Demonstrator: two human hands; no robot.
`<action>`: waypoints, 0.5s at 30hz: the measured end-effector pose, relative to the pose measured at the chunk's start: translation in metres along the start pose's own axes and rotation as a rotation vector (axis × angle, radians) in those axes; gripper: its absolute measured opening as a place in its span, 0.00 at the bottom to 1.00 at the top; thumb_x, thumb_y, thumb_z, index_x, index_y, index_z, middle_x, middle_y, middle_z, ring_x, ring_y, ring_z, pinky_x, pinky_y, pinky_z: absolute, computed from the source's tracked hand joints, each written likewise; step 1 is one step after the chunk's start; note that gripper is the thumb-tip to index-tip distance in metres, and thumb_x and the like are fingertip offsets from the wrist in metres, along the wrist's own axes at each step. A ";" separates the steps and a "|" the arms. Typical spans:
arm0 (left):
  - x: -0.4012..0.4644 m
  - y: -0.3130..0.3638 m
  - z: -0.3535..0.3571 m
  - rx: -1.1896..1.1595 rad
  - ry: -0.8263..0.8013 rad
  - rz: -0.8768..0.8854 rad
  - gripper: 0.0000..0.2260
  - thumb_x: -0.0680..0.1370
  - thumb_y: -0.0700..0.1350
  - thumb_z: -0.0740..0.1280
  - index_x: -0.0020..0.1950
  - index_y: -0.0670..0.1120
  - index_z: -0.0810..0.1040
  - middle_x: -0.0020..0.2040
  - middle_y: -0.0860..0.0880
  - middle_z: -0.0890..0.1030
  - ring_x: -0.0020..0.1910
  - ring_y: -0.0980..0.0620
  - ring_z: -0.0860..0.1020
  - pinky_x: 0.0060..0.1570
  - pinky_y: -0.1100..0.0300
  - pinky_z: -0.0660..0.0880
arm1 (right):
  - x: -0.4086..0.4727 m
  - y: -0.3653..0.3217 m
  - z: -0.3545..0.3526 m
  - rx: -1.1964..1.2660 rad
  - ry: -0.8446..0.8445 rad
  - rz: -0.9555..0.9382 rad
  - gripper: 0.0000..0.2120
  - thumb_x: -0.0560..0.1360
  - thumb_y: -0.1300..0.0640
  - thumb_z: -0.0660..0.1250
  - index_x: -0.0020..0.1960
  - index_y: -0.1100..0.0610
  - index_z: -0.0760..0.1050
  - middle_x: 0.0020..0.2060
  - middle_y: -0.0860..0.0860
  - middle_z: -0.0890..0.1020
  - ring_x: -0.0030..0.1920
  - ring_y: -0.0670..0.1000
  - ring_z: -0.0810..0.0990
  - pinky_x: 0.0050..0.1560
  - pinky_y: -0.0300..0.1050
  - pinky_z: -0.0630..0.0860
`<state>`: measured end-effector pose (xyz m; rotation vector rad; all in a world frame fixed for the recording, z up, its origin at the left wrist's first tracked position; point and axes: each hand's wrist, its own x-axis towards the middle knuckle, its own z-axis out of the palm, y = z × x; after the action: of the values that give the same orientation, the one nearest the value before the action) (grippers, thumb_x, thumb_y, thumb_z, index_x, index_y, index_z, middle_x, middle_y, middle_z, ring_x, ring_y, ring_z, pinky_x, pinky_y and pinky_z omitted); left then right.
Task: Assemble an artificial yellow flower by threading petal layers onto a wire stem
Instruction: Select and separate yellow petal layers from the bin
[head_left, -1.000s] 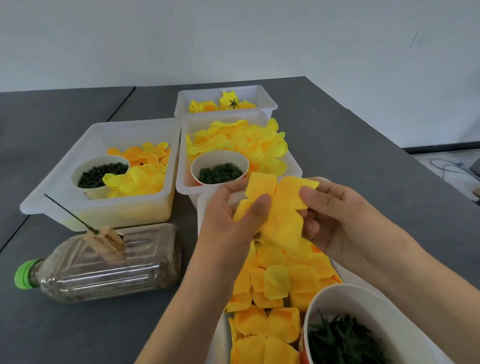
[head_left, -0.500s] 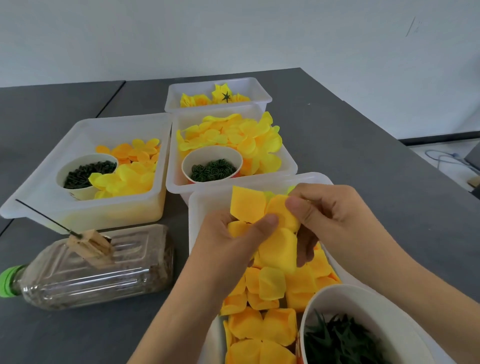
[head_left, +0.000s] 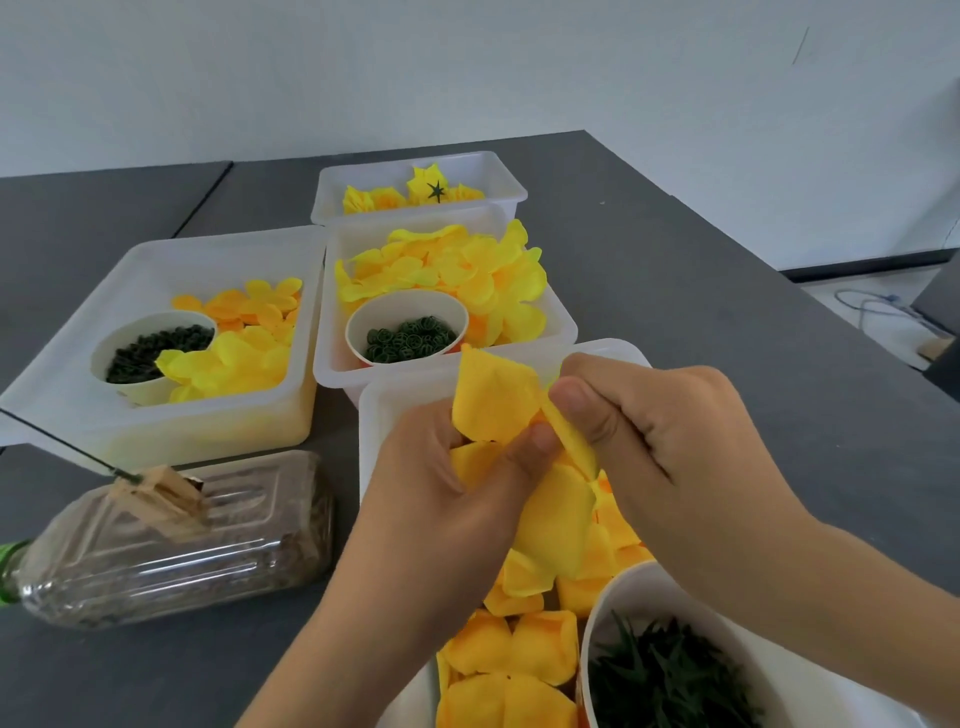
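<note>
Yellow fabric petal layer (head_left: 498, 400) is held up over the nearest white tub (head_left: 371, 415), pinched from both sides. Left hand (head_left: 441, 478) grips it w/ thumb pressed on the lower petal edge, other fingers curled behind & mostly hidden. Right hand (head_left: 670, 441) pinches the layer's right edge betw thumb & forefinger, remaining fingers curled in toward the palm. More of the same layer hangs down below the hands, over loose yellow petals (head_left: 514, 660) lying in that tub. At the tub's near-right corner sits a white cup of dark green pieces (head_left: 670, 680); can't tell exactly what they are.

Just behind the nearest tub, touching it, is a second tub (head_left: 558, 322) w/ brighter yellow petals & a paper cup of green rings (head_left: 408, 338). Behind that again, a small tub (head_left: 498, 171) w/ finished-looking yellow blooms, one showing a green star-shaped calyx. Left of the nearest tub, farther back, a wide tub (head_left: 104, 296) holds orange & yellow petals plus a cup of dark rings.

Directly left of the nearest tub lies a clear plastic bottle (head_left: 171, 545) on its side, green cap at the frame's left edge. A wooden clip (head_left: 161, 493) sits on top of it, gripping a thin dark wire stem (head_left: 62, 441) that slants up & away to the left. All rests on a dark grey table (head_left: 701, 312)
</note>
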<state>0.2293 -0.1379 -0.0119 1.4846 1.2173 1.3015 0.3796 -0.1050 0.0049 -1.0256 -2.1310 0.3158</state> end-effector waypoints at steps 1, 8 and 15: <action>-0.003 0.003 0.002 -0.014 0.031 0.024 0.09 0.73 0.53 0.67 0.43 0.48 0.81 0.36 0.49 0.83 0.35 0.54 0.82 0.33 0.65 0.79 | 0.003 -0.002 0.000 -0.088 0.005 0.022 0.16 0.79 0.44 0.51 0.35 0.48 0.65 0.22 0.43 0.61 0.22 0.45 0.62 0.26 0.37 0.59; -0.014 0.028 0.002 0.008 0.074 0.076 0.03 0.71 0.54 0.69 0.43 0.58 0.80 0.33 0.56 0.82 0.33 0.61 0.82 0.27 0.70 0.75 | -0.003 -0.011 -0.002 0.137 -0.048 0.129 0.18 0.77 0.45 0.54 0.37 0.50 0.76 0.25 0.45 0.71 0.27 0.46 0.70 0.29 0.35 0.63; -0.019 0.028 0.003 0.024 0.017 0.084 0.05 0.73 0.52 0.68 0.44 0.53 0.81 0.36 0.55 0.84 0.37 0.59 0.82 0.31 0.68 0.77 | -0.011 -0.021 -0.010 0.093 0.083 0.006 0.18 0.79 0.46 0.54 0.31 0.45 0.59 0.22 0.46 0.62 0.23 0.46 0.63 0.24 0.32 0.57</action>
<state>0.2369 -0.1620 0.0106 1.5599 1.1960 1.3617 0.3792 -0.1276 0.0163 -0.9751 -2.0199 0.3655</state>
